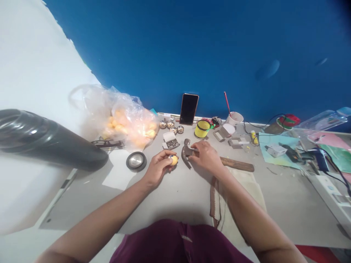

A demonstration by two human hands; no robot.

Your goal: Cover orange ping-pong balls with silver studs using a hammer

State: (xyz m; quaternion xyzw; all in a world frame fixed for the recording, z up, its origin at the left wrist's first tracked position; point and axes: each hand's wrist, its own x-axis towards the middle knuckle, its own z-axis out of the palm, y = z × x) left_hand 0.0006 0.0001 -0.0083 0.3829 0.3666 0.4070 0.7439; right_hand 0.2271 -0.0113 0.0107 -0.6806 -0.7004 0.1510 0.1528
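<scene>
Between the fingers and thumb of my left hand is a small yellow ball with dark spots, just above the table. My right hand is closed over the hammer near its metal head, and the wooden handle sticks out to the right, lying on the table. Behind the two hands sits an opened small white box full of tiny shiny metal pieces. Several yellow balls covered with metal dots rest farther back.
A clear plastic bag of yellow balls fills the back left, beside a large dark cylinder. A round lid lies on white paper. A phone leans on the wall. Cloth lies under my right arm; a power strip is right.
</scene>
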